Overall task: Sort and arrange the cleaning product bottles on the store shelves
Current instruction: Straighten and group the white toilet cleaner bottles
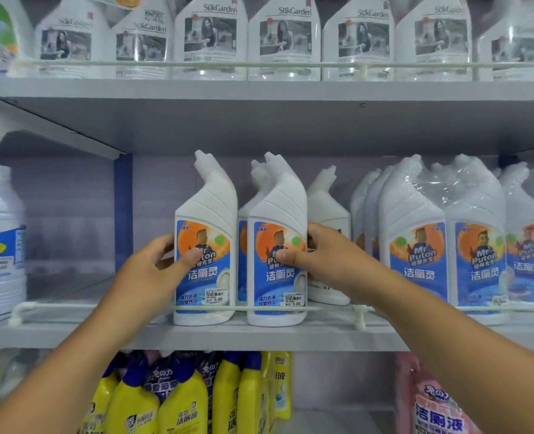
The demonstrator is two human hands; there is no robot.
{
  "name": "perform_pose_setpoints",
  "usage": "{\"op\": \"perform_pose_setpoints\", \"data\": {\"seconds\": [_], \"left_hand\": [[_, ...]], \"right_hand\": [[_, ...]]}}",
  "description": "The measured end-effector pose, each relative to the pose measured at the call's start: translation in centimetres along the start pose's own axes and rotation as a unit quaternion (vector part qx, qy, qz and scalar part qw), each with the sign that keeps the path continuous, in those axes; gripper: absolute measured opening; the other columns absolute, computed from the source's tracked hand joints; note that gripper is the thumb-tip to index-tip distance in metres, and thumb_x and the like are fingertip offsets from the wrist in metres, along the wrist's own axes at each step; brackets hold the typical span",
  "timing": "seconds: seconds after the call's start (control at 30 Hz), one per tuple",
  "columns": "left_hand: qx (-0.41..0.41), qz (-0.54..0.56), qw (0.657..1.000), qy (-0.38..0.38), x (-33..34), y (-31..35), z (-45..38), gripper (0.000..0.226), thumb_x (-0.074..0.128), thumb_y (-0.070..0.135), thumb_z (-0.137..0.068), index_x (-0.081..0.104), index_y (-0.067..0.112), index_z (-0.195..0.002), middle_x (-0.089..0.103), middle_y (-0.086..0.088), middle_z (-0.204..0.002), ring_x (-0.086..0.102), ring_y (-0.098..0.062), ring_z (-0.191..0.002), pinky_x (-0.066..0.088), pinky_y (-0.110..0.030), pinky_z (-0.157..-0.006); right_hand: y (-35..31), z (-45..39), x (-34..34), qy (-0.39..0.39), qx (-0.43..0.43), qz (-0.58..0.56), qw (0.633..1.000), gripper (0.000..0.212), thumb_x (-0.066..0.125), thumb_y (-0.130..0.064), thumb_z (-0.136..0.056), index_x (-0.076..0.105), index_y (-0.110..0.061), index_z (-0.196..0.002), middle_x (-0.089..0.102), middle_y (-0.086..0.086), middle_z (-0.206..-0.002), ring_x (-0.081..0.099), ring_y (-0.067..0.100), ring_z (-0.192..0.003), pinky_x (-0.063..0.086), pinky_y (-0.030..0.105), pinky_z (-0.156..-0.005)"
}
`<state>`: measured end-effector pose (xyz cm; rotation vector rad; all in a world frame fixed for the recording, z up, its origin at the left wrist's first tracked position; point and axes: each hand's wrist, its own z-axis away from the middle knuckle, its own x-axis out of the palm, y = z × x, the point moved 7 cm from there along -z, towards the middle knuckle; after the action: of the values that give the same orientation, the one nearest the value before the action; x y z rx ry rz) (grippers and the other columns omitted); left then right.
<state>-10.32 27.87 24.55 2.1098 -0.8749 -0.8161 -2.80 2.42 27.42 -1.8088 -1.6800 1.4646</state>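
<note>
the middle shelf (259,338) in front of me was grey, with a thin white rail (102,306) along its front edge; two white angled-neck toilet cleaner bottles (204,245) stood upright at the front, more of them just behind; to their right sat shrink-wrapped packs of the same bottles (447,239); far left stood a white jug with a blue label (4,242); the upper shelf (259,89) carried a row of clear sukgarden bottles (284,39); below, yellow bottles with blue caps (181,399) and pink pouches (431,405).

White bottles (205,245) with blue-and-orange labels; yellow bottles (181,402) below.
</note>
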Motion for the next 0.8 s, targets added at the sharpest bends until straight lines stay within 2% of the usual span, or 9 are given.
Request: {"op": "perform_pose_setpoints", "data": {"seconds": [0.07, 0.17, 0.4, 0.47, 0.53, 0.57, 0.67, 0.73, 0.8], "left_hand": [[0.008, -0.010, 1.000, 0.007, 0.2, -0.2, -0.1, 0.048, 0.065, 0.053, -0.083, 0.064, 0.033, -0.126, 0.072, 0.016, -0.113, 0.070, -0.006, -0.101, 0.059, -0.035, -0.077], [0.006, -0.020, 1.000, 0.014, 0.2, -0.5, -0.4, 0.036, 0.064, 0.044, -0.094, 0.063, 0.029, -0.127, 0.070, 0.014, -0.112, 0.067, 0.000, -0.093, 0.052, -0.025, -0.064], [-0.024, -0.004, 1.000, -0.004, -0.2, -1.7, -1.1, 0.053, 0.062, 0.064, -0.076, 0.066, 0.032, -0.118, 0.074, 0.012, -0.111, 0.072, -0.010, -0.094, 0.059, -0.040, -0.080], [-0.032, 0.002, 0.999, -0.007, -0.2, -2.0, -1.1, 0.062, 0.062, 0.071, -0.067, 0.066, 0.034, -0.116, 0.074, 0.014, -0.110, 0.073, -0.012, -0.097, 0.060, -0.047, -0.087], [-0.035, 0.016, 0.999, -0.007, -0.2, -2.4, -1.0, 0.061, 0.063, 0.071, -0.067, 0.067, 0.032, -0.114, 0.075, 0.012, -0.109, 0.073, -0.013, -0.097, 0.059, -0.047, -0.089], [-0.036, 0.017, 0.999, -0.007, -0.1, -2.5, -1.0, 0.060, 0.063, 0.070, -0.067, 0.067, 0.031, -0.113, 0.075, 0.011, -0.108, 0.073, -0.013, -0.096, 0.059, -0.046, -0.088], [-0.036, 0.004, 0.999, -0.011, 0.0, -2.6, -1.0, 0.063, 0.062, 0.070, -0.069, 0.066, 0.030, -0.118, 0.075, 0.012, -0.106, 0.072, -0.013, -0.094, 0.058, -0.040, -0.077], [-0.038, -0.003, 0.999, -0.017, -0.1, -2.6, -1.0, 0.065, 0.060, 0.070, -0.069, 0.065, 0.029, -0.120, 0.074, 0.010, -0.107, 0.071, -0.013, -0.094, 0.056, -0.037, -0.073], [-0.041, -0.005, 0.999, -0.019, -0.2, -2.7, -1.0, 0.067, 0.060, 0.072, -0.069, 0.064, 0.030, -0.121, 0.074, 0.009, -0.109, 0.072, -0.015, -0.095, 0.057, -0.040, -0.077]], "right_hand": [[0.1, -0.1, 0.4, 0.012, 0.007, 0.004, 1.000, 0.034, 0.078, -0.036, -0.088, 0.064, -0.023, -0.117, 0.078, -0.011, -0.103, 0.074, 0.001, -0.087, 0.056, 0.016, -0.065], [0.2, -0.3, 1.1, 0.031, 0.015, 0.007, 0.999, 0.038, 0.080, -0.038, -0.084, 0.063, -0.025, -0.116, 0.077, -0.010, -0.104, 0.075, 0.006, -0.092, 0.062, 0.033, -0.081], [-0.7, 0.1, 1.1, 0.034, 0.023, 0.061, 0.997, 0.043, 0.079, -0.046, -0.082, 0.062, -0.026, -0.115, 0.075, -0.010, -0.106, 0.073, 0.007, -0.094, 0.061, 0.038, -0.087], [-2.4, -0.3, -2.3, 0.144, -0.019, 0.113, 0.983, 0.049, 0.071, -0.057, -0.086, 0.063, -0.022, -0.119, 0.071, -0.008, -0.108, 0.069, 0.009, -0.096, 0.059, 0.037, -0.087], [-4.3, -0.8, -6.3, 0.278, -0.058, 0.151, 0.947, 0.047, 0.064, -0.051, -0.094, 0.059, -0.016, -0.126, 0.065, 0.000, -0.118, 0.063, 0.015, -0.102, 0.054, 0.037, -0.088], [-4.8, -1.2, -7.4, 0.305, -0.051, 0.178, 0.934, 0.048, 0.062, -0.045, -0.097, 0.054, -0.013, -0.133, 0.060, 0.005, -0.126, 0.061, 0.020, -0.108, 0.050, 0.034, -0.089], [-3.7, -3.8, -7.7, 0.245, 0.064, 0.264, 0.931, 0.061, 0.058, -0.043, -0.099, 0.040, -0.006, -0.145, 0.053, 0.017, -0.139, 0.056, 0.034, -0.121, 0.044, 0.034, -0.090], [-3.1, -4.5, -6.3, 0.174, 0.127, 0.292, 0.932, 0.057, 0.053, -0.042, -0.102, 0.042, -0.003, -0.142, 0.056, 0.016, -0.131, 0.057, 0.036, -0.121, 0.043, 0.034, -0.086], [-3.3, -4.7, -5.6, 0.159, 0.124, 0.278, 0.939, 0.047, 0.041, -0.035, -0.109, 0.049, 0.001, -0.137, 0.060, 0.020, -0.128, 0.059, 0.037, -0.121, 0.043, 0.036, -0.090]]}}
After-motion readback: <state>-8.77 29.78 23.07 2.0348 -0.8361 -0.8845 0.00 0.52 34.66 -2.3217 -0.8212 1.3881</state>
